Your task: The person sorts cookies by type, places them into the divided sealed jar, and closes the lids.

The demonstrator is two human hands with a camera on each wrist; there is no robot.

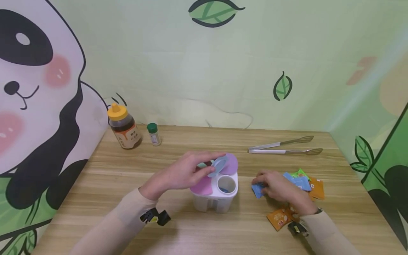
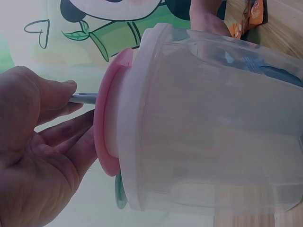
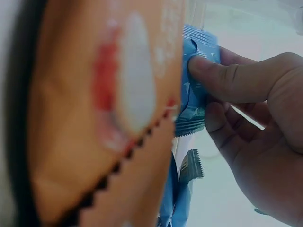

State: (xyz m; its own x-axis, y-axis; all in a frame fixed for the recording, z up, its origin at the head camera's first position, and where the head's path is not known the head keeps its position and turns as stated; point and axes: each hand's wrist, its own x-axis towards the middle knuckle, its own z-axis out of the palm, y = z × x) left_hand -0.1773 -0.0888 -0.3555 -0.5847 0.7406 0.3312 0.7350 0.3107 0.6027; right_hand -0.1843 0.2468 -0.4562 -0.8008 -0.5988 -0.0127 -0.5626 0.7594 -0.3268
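Observation:
A white translucent box [image 1: 208, 203] with several round-edged lids stands mid-table. My left hand [image 1: 180, 171] reaches over it and pinches the raised light-blue lid [image 1: 219, 165] between thumb and fingers. Below that lid a round opening [image 1: 236, 185] shows, with something blue inside. Through the box wall, the left wrist view shows a blue wrapper [image 2: 270, 71]. The pink lid [image 1: 202, 187] and the purple lid [image 1: 232, 164] are down. To the right of the box, my right hand [image 1: 278, 186] pinches a small blue snack packet [image 3: 199, 80] by its edge, low over the table.
Orange packets [image 1: 278, 218], more blue packets [image 1: 301, 182] and a green packet [image 1: 299, 173] lie around the right hand. Metal tongs [image 1: 271, 151] lie spread behind them. At the back left stand a yellow-capped sauce bottle [image 1: 125, 132] and a green-capped shaker [image 1: 154, 136].

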